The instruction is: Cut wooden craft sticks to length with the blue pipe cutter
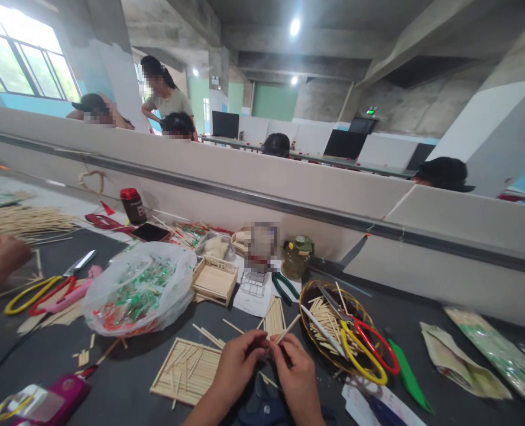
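Note:
My left hand and my right hand meet at the lower middle, fingertips close together. A short wooden stick juts up from the pinch of my right hand. My left fingers are closed beside it; what they grip is hidden. Behind my fingertips lies a small panel of wooden sticks. Under my hands is a dark blue cutting tool, partly covered. Left of my left forearm, loose sticks rest on a flat tray of wooden sticks.
A wicker basket holds sticks and red-yellow scissors. Beside it lies a green knife. A plastic bag and a box of sticks stand left. Another person's hand is at far left. A white partition runs behind.

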A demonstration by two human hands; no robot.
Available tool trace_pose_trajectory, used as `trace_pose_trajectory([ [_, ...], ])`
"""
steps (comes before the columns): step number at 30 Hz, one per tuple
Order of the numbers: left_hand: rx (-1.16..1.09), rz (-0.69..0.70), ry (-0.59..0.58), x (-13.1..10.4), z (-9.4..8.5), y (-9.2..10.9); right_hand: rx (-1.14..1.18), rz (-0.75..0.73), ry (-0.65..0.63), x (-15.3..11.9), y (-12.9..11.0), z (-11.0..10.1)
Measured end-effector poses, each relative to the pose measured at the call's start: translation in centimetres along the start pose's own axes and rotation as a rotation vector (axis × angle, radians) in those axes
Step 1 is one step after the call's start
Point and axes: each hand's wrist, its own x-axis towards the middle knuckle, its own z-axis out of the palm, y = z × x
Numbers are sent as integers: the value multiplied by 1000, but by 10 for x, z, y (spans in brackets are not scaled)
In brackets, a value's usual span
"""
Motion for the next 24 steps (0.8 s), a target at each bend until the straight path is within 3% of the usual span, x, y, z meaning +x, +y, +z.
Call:
trace_pose_trajectory([
  [6,265,1,-29,-3,5,8,-50,26,-126,1,-3,-1],
  [13,388,46,-39,-5,2,-1,-43,26,-175,1,-11,-5],
  [20,423,123,-122,-11,4,11,33,52,14,2,-20,-17],
  [24,411,160,-139,-11,6,13,77,26,13,1,-27,-23],
])
